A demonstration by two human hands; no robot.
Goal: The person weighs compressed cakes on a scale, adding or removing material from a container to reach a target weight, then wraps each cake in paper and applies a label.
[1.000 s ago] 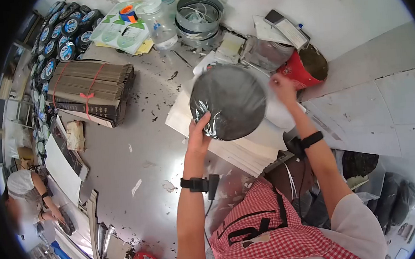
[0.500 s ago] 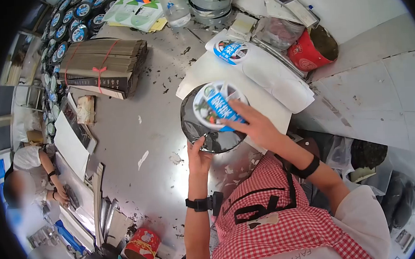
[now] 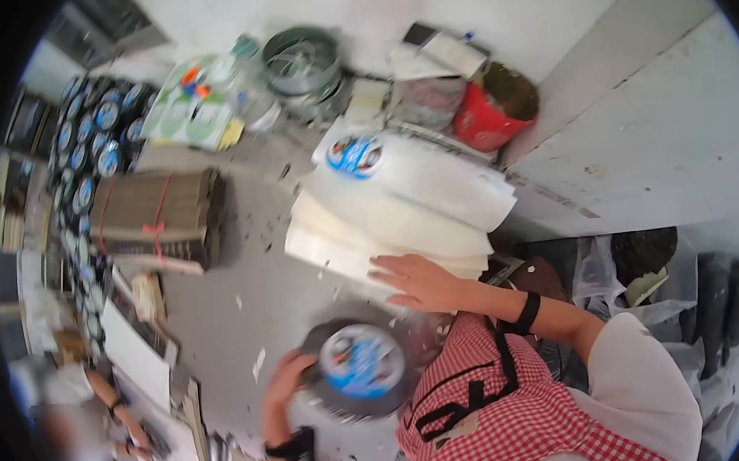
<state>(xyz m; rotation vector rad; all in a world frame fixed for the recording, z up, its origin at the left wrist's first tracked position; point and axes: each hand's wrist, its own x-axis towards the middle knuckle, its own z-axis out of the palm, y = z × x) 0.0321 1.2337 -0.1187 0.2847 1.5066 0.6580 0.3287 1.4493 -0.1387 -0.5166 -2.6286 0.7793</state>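
Observation:
My left hand [image 3: 282, 384] grips the left rim of a dark round disc [image 3: 358, 377] wrapped in clear film, with a blue-and-white round label [image 3: 362, 361] stuck on its face. The disc is low, close to my red checked apron. My right hand [image 3: 414, 280] is flat and spread, fingers apart, just above the disc at the near edge of a stack of white sheets [image 3: 394, 216]. One more round blue label [image 3: 355, 155] lies on the top sheet. The picture is blurred by motion.
A tied bundle of flat cardboard [image 3: 159, 218] lies left. Labelled discs [image 3: 89, 139] are stacked at the far left. A red tin [image 3: 492, 110], a metal ring container [image 3: 300, 62] and a bottle stand at the back. Another person [image 3: 74, 414] works lower left.
The labelled disc has come down and toward me in my left hand. My right hand left the label and now hovers spread by the white sheets. The view tilted.

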